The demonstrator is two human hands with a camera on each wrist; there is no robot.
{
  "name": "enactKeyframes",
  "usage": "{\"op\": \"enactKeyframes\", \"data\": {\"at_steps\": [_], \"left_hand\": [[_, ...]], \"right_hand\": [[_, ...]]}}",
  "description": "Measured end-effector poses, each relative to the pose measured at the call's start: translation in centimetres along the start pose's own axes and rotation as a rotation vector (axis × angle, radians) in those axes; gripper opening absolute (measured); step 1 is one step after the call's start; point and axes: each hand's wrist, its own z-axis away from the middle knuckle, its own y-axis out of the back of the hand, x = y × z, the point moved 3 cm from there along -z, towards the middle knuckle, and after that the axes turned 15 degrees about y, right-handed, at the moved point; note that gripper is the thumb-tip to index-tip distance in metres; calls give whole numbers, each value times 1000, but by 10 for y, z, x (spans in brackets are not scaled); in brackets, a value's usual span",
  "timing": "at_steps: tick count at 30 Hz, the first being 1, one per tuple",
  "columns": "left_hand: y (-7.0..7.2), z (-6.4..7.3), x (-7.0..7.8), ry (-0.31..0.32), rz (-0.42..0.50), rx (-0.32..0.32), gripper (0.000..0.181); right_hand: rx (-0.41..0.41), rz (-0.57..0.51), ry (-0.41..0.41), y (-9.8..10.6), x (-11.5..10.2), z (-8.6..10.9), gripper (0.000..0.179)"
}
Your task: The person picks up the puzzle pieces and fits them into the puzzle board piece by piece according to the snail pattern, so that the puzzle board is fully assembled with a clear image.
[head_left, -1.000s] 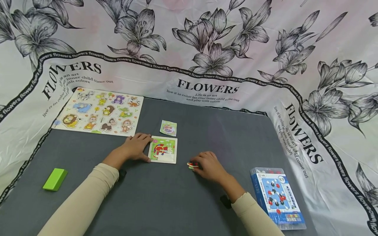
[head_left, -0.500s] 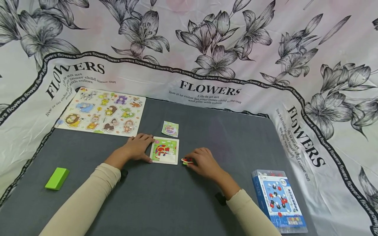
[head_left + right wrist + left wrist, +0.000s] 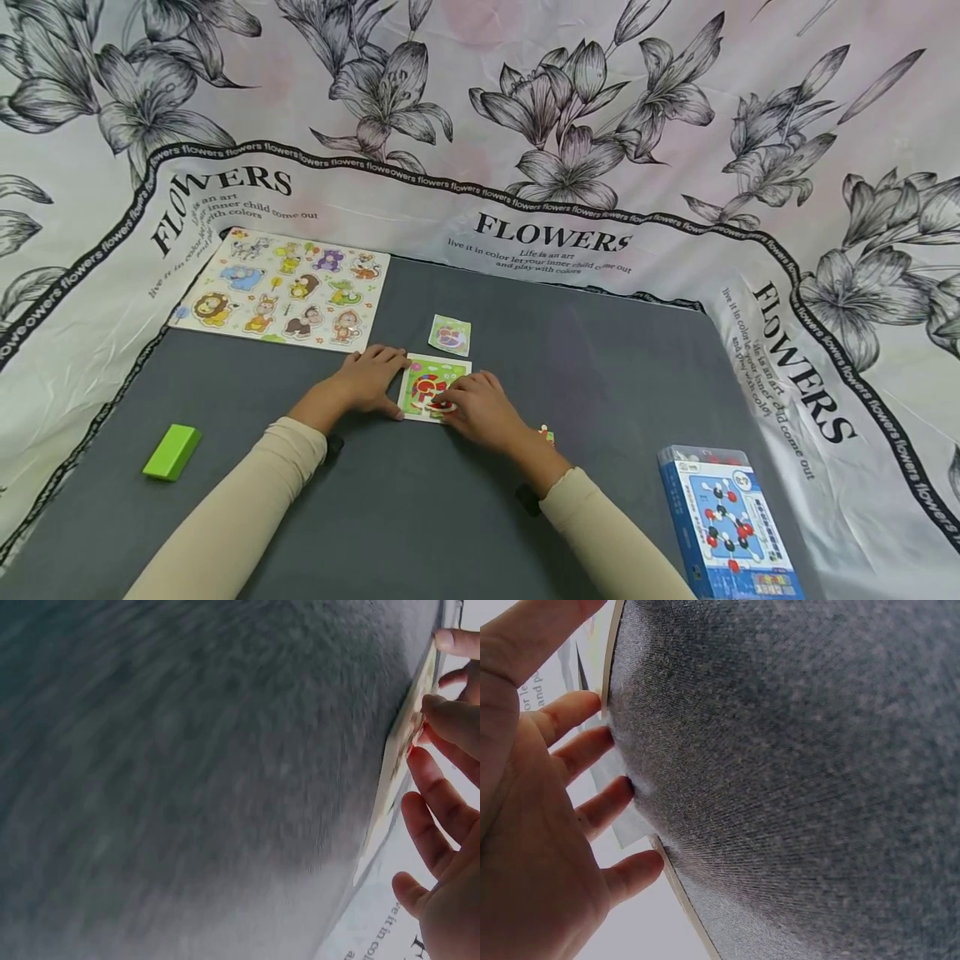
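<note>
A small square jigsaw board (image 3: 441, 362) with a white rim and a green and red picture lies on the grey table. My left hand (image 3: 367, 382) rests on the table at its left side, thumb and fingers spread along the edge. My right hand (image 3: 486, 410) is over the board's lower right part. Thumb and fingertips pinch a small red puzzle piece (image 3: 442, 406) there, partly hidden by the fingers. In the right wrist view the piece (image 3: 415, 733) shows between the fingertips, close over the board (image 3: 381, 806). Another puzzle piece (image 3: 547, 434) lies beside the right wrist.
Just behind the board lies a small picture card (image 3: 450, 335). A large animal puzzle sheet (image 3: 322, 292) is at the back left. To the left is a green block (image 3: 172, 452), and a blue molecule-model box (image 3: 727, 525) stands at the right.
My right hand has moved left from the table beside the board to over it, with a red piece in its fingers. The left hand stays at the board's edge. The head view has shifted slightly.
</note>
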Motion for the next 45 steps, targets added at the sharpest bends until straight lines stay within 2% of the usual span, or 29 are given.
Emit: {"op": "enactKeyframes", "data": {"at_steps": [10,14,20,25,27,33,35,40,45], "left_hand": [[6,-1,8,-11,-18,6,87],[9,1,9,-12,-20,1,86],[11,1,10,-10,-20,-5,86],[11,1,8,-2,-12,-3,86],[10,1,8,1,-9,-6,86],[6,2,7,0,-8,-12,86],[6,1,6,6,-11,-16,86],[4,-3,10,-16,-4,-21,87],[2,-1,3,-22,16,-1,88]], "right_hand": [[42,3,1,-6,0,-7,24],[22,-9,-9,-5,-1,-8,24],[1,26,-18,-2,-3,-9,22],[-52,57,-4,0,-5,-10,25],[-64,27,-6,1,-5,-9,27],[-8,-124,-52,5,1,4,25],[-1,-136,-64,8,4,10,24],[17,-151,-138,20,16,40,25],[24,-117,-177,27,28,65,28]]}}
